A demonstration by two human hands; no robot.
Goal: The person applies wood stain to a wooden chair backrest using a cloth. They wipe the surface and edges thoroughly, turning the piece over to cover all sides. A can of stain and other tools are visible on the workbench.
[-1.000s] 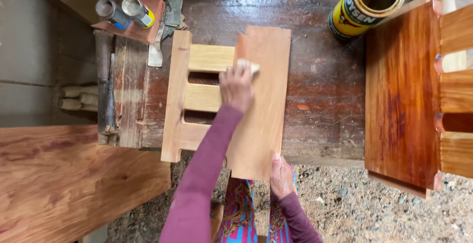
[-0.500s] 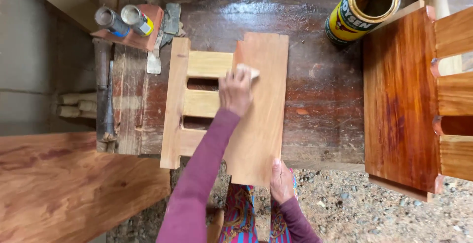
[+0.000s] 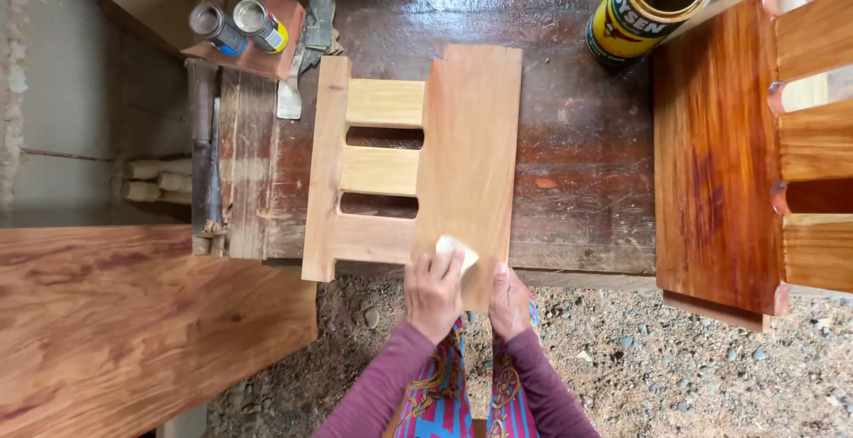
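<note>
You have an open paint can (image 3: 651, 3) with a yellow and black label at the top of the dark workbench (image 3: 577, 136), and two small tins (image 3: 237, 26) lying on a reddish block (image 3: 267, 56) at its upper left corner. A glossy stained wooden piece (image 3: 720, 154) sits at your right, a varnished board (image 3: 133, 322) lower left, gravel (image 3: 693, 376) below

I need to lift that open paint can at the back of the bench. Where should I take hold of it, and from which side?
Grip the paint can around its round side wall, coming from the near side over the dark workbench. It stands upright with the lid off, so a hold on the wall keeps it level. The finished red-brown wooden piece sits close on one side, so that side looks tight.
</note>
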